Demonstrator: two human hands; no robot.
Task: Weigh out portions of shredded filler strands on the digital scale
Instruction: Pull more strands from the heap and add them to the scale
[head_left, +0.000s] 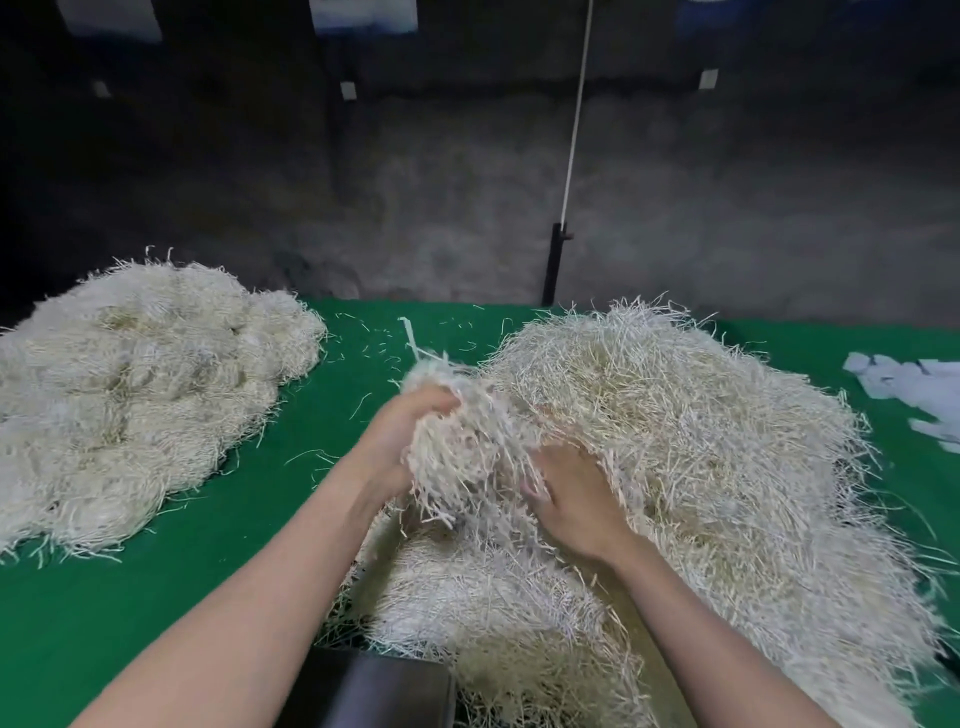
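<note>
Between the hands: clump of filler strands (467, 441). Left hand (400, 431) curled round it; right hand (576, 499) against it, fingers buried, grip unclear. Main pile (727, 441) touches right hand.

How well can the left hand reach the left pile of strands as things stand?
Probably yes: open green cloth lies between the left hand and the left pile, though that hand now grips a bunch of strands.

Both bare forearms reach forward from below and come near each other. The left hand (400, 434) is raised, palm turned to the right, its fingers curled into a clump of strands (465, 447). The right hand (576, 501) lies back up against the same clump, its fingers hidden inside.
</note>
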